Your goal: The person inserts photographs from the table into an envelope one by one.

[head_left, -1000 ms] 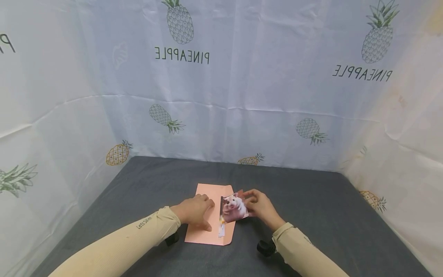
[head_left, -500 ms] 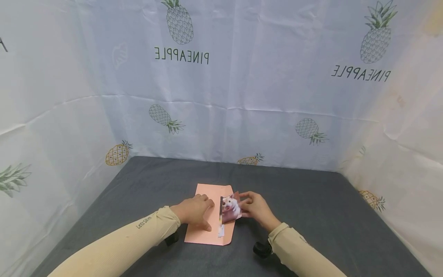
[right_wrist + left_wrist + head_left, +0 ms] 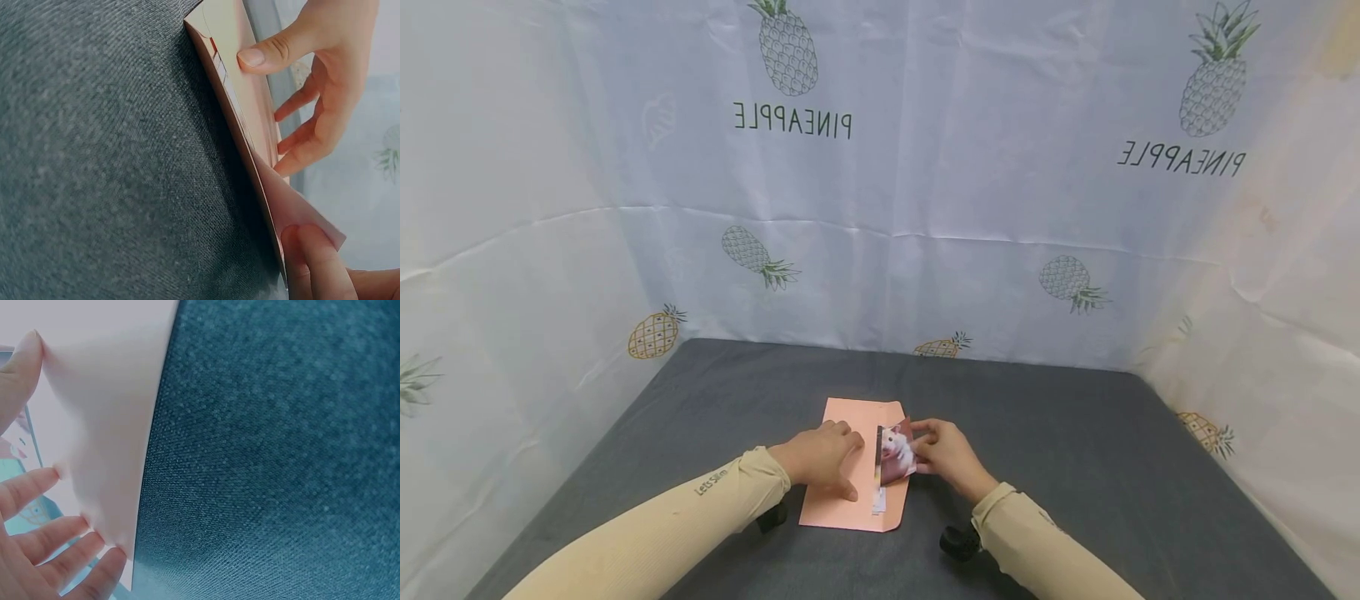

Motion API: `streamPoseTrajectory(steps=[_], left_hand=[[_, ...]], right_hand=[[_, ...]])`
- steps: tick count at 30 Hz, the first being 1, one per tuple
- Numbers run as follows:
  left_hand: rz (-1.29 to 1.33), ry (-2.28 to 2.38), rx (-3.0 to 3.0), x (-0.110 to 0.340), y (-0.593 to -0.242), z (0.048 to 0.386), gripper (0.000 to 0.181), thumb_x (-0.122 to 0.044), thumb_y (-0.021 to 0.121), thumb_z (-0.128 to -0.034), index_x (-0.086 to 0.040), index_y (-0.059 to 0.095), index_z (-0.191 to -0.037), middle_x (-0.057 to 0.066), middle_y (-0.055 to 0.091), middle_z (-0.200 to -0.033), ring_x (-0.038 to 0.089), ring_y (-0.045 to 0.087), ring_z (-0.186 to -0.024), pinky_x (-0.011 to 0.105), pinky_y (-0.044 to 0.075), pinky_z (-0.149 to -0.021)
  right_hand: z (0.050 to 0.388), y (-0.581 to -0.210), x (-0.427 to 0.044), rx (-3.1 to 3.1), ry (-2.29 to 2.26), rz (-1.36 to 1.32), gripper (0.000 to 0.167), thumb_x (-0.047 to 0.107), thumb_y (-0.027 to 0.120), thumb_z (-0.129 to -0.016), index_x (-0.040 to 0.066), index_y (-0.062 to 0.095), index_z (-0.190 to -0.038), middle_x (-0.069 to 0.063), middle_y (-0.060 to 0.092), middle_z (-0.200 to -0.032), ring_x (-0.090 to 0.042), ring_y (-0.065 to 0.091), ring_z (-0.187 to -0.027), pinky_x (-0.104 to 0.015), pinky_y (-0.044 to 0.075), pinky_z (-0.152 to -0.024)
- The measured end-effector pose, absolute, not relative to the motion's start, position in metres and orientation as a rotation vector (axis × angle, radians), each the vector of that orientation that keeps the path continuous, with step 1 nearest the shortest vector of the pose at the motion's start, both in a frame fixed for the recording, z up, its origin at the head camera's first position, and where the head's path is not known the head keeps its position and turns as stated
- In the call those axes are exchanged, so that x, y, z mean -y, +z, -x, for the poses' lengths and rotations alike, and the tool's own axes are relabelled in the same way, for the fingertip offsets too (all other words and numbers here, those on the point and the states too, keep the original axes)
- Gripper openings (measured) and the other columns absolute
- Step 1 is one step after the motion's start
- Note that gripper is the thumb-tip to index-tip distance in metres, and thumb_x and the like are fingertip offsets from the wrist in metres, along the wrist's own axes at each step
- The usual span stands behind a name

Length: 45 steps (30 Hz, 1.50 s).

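A pink envelope [image 3: 853, 411] lies on the dark cloth, its flap opened to the right. My left hand [image 3: 825, 460] rests on it with spread fingers; in the left wrist view the fingertips [image 3: 44, 478] press its surface. Between the fingers and thumb of my right hand [image 3: 951, 457] is a photo of a hamster [image 3: 893, 454], pinched at its right side. The photo's left part is hidden in the envelope's mouth. Edges of other printed cards [image 3: 879, 500] show along that mouth. The right wrist view has the photo [image 3: 294, 197] slanting up out of the envelope.
Dark grey cloth [image 3: 1075, 467] covers the table all around the envelope. White curtains with pineapple prints [image 3: 887, 167] hang at the back and both sides. A black wrist device [image 3: 960, 543] sits under the right forearm.
My right hand has moved left with the hamster photo, and less of the photo shows outside the envelope. My left hand and the envelope have stayed in place.
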<state>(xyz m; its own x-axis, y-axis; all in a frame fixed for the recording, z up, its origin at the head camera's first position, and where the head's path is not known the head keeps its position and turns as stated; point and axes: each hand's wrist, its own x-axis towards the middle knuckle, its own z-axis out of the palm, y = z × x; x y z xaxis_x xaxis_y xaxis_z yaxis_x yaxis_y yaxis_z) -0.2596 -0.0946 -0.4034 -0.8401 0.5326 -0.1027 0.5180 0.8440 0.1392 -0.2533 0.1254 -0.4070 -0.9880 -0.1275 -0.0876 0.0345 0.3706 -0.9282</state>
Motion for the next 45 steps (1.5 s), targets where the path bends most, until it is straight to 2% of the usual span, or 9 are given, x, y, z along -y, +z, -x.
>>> streamPoseTrajectory(steps=[16, 23, 35, 45], left_hand=[[-0.826, 0.148, -2.887, 0.094, -0.402, 0.259, 0.071, -0.052, 0.082, -0.0674, -0.012, 0.06, -0.122, 0.005, 0.057, -0.112, 0.02, 0.052, -0.102, 0.04, 0.051, -0.087], [-0.828, 0.142, -2.886, 0.094, -0.402, 0.258, 0.07, -0.051, 0.082, -0.068, -0.012, 0.06, -0.122, 0.005, 0.057, -0.111, 0.02, 0.052, -0.102, 0.039, 0.051, -0.086], [-0.844, 0.153, -2.887, 0.095, -0.403, 0.259, 0.069, -0.051, 0.082, -0.0685, -0.012, 0.06, -0.122, 0.005, 0.057, -0.114, 0.021, 0.052, -0.105, 0.04, 0.05, -0.087], [-0.82, 0.15, -2.88, 0.094, -0.401, 0.26, 0.07, -0.051, 0.082, -0.068, -0.012, 0.06, -0.122, 0.005, 0.057, -0.114, 0.021, 0.052, -0.105, 0.04, 0.05, -0.088]], right_hand=[[0.253, -0.413, -0.118, -2.495, -1.624, 0.063, 0.038, -0.007, 0.059, -0.087, -0.01, 0.054, -0.124, -0.012, 0.059, -0.08, -0.013, 0.059, -0.064, -0.03, 0.056, -0.058], [0.254, -0.415, -0.114, -2.494, -1.6, 0.06, 0.037, -0.007, 0.059, -0.087, -0.012, 0.054, -0.123, -0.013, 0.059, -0.082, -0.014, 0.059, -0.067, -0.031, 0.057, -0.062], [0.254, -0.415, -0.109, -2.456, -1.571, 0.058, 0.033, -0.003, 0.063, -0.089, -0.011, 0.058, -0.12, -0.01, 0.061, -0.079, -0.012, 0.06, -0.064, -0.03, 0.057, -0.062], [0.255, -0.415, -0.106, -2.468, -1.529, 0.053, 0.037, -0.003, 0.07, -0.084, -0.006, 0.06, -0.12, -0.008, 0.064, -0.079, -0.01, 0.061, -0.061, -0.028, 0.056, -0.06]])
